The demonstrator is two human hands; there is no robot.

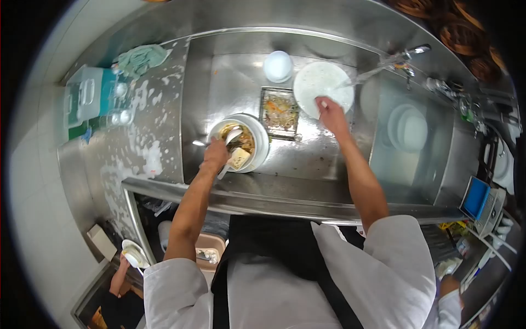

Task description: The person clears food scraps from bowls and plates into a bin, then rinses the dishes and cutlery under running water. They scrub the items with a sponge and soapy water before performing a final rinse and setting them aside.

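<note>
My left hand is closed at the left rim of a white bowl in the sink; its fingertips are partly hidden. In the bowl lie brownish food scraps, a white spoon and a pale yellow speckled block. A shiny handle pokes out left of the hand, and a white handle below it. My right hand grips the near rim of a large round white plate, where water from the tap lands.
Between the hands, a rectangular drain strainer holds food scraps. A small white bowl stands behind. White dishes sit underwater in the right basin. Left are a green cloth, a clear tub and another person's hand holding a dish.
</note>
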